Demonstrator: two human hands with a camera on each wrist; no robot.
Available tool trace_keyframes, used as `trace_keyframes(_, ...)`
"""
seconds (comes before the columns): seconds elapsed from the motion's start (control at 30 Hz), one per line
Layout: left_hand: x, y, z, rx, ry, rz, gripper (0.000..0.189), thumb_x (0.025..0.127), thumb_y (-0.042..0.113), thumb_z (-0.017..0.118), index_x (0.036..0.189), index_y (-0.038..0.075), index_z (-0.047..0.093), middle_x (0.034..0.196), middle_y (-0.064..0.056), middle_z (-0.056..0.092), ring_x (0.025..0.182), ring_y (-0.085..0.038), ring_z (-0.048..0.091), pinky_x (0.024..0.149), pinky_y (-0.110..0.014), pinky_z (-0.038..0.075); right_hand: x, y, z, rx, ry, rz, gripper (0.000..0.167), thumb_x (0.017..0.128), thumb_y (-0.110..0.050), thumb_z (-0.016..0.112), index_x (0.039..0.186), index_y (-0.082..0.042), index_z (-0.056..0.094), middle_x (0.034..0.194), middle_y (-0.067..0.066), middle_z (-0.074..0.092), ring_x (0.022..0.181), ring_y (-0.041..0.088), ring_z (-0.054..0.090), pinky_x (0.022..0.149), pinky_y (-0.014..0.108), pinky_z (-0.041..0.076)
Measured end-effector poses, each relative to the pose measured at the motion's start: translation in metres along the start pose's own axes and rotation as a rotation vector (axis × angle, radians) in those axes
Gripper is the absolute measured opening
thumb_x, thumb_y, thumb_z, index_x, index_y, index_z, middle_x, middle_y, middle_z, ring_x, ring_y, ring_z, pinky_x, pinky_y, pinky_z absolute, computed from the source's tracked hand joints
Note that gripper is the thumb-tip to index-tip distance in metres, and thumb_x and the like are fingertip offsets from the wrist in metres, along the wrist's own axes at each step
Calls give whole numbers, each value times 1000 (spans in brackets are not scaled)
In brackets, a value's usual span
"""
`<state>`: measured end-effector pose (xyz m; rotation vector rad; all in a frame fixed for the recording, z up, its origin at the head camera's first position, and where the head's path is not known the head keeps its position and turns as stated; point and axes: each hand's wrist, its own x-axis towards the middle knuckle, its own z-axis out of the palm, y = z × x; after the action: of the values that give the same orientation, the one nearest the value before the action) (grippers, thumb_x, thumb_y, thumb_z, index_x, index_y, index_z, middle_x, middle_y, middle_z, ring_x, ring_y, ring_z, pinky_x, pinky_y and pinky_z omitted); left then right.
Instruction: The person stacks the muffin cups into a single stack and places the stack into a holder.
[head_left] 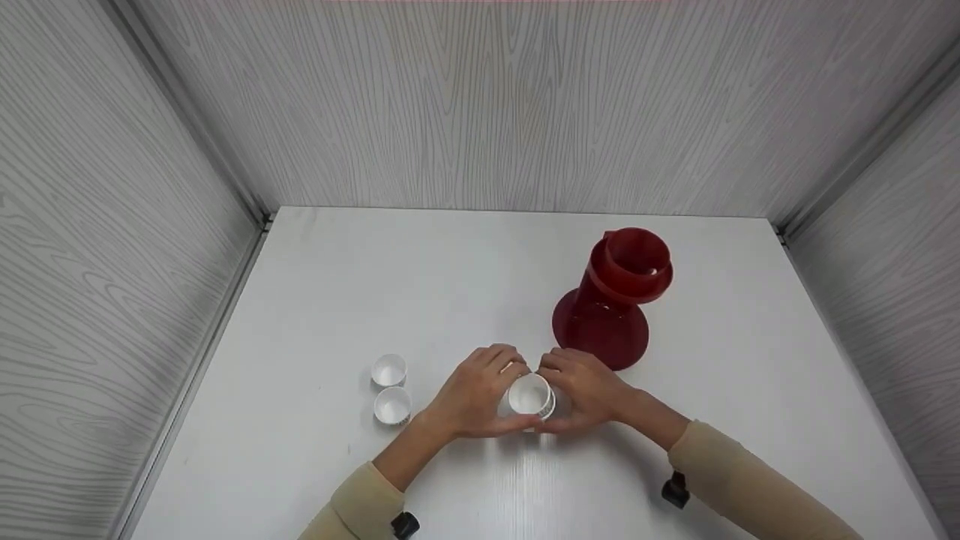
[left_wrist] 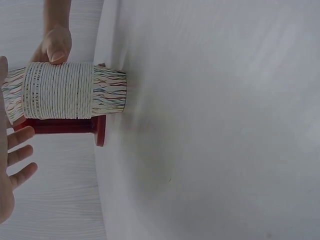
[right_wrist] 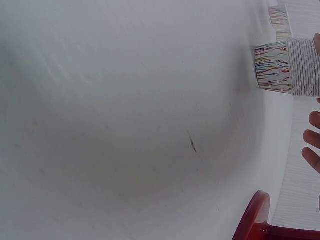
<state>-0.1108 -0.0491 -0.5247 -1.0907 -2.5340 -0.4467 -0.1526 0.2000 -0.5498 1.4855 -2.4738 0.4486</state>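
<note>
A tall stack of white paper cups [head_left: 529, 395] with colourful wavy lines stands upright between both hands, mouths facing up. On its left side, my left hand [head_left: 478, 394] curves round the upper part, thumb at the near side. From the right, my right hand [head_left: 586, 388] holds the same stack, its thumb nearly meeting the other. In the left wrist view, the many nested rims of the cup stack [left_wrist: 59, 91] show above the patterned bottom cup. Several fingers [right_wrist: 312, 135] of the right hand appear beside the stack in the right wrist view.
Two single paper cups, one behind [head_left: 389, 370] and one in front [head_left: 393, 406], stand left of the left hand. A red plastic stand [head_left: 600, 330] with a round base and a cup-shaped top sits behind the right hand. Grey wood-grain panels [head_left: 480, 105] surround the white table.
</note>
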Motion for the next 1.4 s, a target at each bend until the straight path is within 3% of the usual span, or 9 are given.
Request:
trace_keyframes(0.27, 1, 4, -1, 20, -22, -13, 63, 89, 75, 64, 117, 19, 71, 120, 2, 70, 117, -15, 63, 95, -32, 56, 0, 0, -1, -6, -14, 10, 58, 82, -70, 73, 112, -21, 72, 98, -6, 69, 86, 9, 60, 78, 25, 58)
trace_keyframes(0.77, -4, 2, 2, 21, -83, -29, 66, 91, 78, 59, 118, 18, 70, 119, 2, 70, 117, -16, 64, 95, -32, 56, 0, 1, 1, 28, 11, -17, 55, 82, -69, 74, 112, -23, 72, 98, -7, 69, 87, 8, 60, 77, 25, 57)
trace_keyframes(1.4, -9, 1, 8, 30, -77, -30, 60, 93, 71, 64, 122, 18, 70, 120, 2, 69, 118, -16, 63, 96, -32, 56, 0, 1, -1, 15, -24, 9, 60, 82, -73, 71, 116, -24, 72, 101, -7, 71, 89, 8, 61, 80, 26, 59)
